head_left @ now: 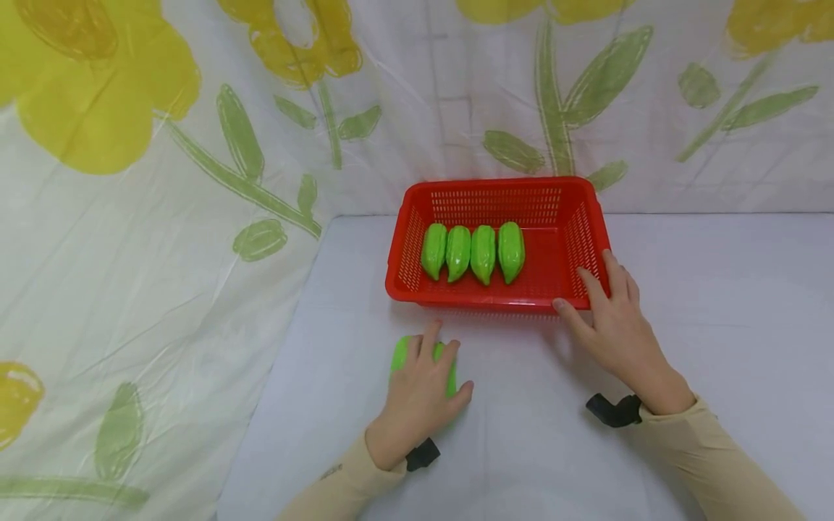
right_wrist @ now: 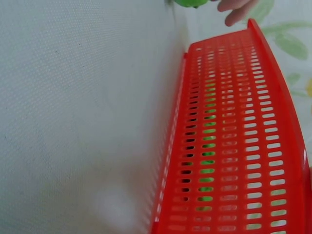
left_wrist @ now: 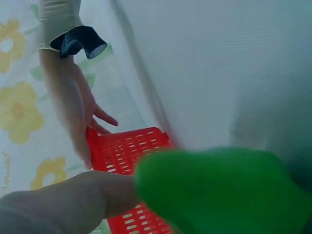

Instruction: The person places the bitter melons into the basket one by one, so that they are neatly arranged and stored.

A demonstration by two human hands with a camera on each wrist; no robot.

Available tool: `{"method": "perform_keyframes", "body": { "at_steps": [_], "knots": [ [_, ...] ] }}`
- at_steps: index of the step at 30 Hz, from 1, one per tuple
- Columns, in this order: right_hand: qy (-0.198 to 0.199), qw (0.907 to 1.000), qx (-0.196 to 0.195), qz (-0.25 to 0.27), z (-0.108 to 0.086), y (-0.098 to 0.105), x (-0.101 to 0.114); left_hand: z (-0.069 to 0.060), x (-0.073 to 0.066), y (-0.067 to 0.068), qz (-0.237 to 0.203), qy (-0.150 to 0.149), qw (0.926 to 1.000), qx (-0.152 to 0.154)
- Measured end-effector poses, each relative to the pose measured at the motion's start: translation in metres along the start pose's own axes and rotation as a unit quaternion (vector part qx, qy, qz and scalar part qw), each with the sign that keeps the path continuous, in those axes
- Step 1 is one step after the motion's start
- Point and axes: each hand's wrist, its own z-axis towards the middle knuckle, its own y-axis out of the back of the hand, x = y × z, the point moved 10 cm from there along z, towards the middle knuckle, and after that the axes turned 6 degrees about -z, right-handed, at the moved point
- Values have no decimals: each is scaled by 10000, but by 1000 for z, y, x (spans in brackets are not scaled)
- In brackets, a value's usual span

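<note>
Several green ridged star fruits lie side by side in the left and middle of a red plastic basket. In front of the basket, my left hand rests over more green fruit, its fingers spread and its thumb out to the right. The hand hides most of that fruit, so I cannot tell if it is one piece or two. Close to the left wrist camera a green fruit looms, blurred. My right hand rests at the basket's front right corner with fingers extended around the rim.
Everything stands on a white-covered table. Behind and to the left hangs a white cloth printed with yellow flowers and green leaves. Dark wrist cameras sit at both cuffs. In the right wrist view, the basket's slotted wall is close.
</note>
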Motion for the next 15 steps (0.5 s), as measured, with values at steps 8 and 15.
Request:
{"method": "perform_keyframes", "body": {
  "at_steps": [8, 15],
  "knots": [
    [46, 10000, -30, 32, 0, 0, 1, 4, 0, -10, 121, 48, 9994, 336],
    [40, 10000, -20, 71, 0, 0, 0, 7, -2, -12, 219, -130, 9989, 392]
  ]
}}
